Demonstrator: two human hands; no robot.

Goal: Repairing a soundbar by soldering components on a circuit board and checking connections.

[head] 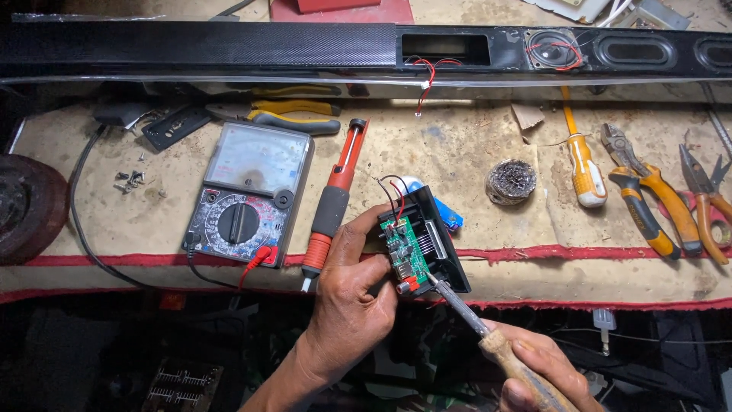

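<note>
My left hand (pixel 352 286) grips a small black module (pixel 438 252) with a green circuit board (pixel 404 248) on its face, held over the bench's front edge. Red and black wires (pixel 390 191) loop from the board's top. My right hand (pixel 537 366) holds a soldering iron by its wooden handle (pixel 512 362). The iron's metal tip (pixel 433 281) touches the lower right corner of the board. A blue object (pixel 448 216) lies on the bench just behind the module.
On the bench lie an analog multimeter (pixel 248 191), a red desoldering pump (pixel 335 202), a tin of metal wool (pixel 511 181), an orange screwdriver (pixel 583 164), pliers (pixel 648 194), cutters (pixel 705 198) and loose screws (pixel 131 180). A long black soundbar (pixel 229 46) spans the back.
</note>
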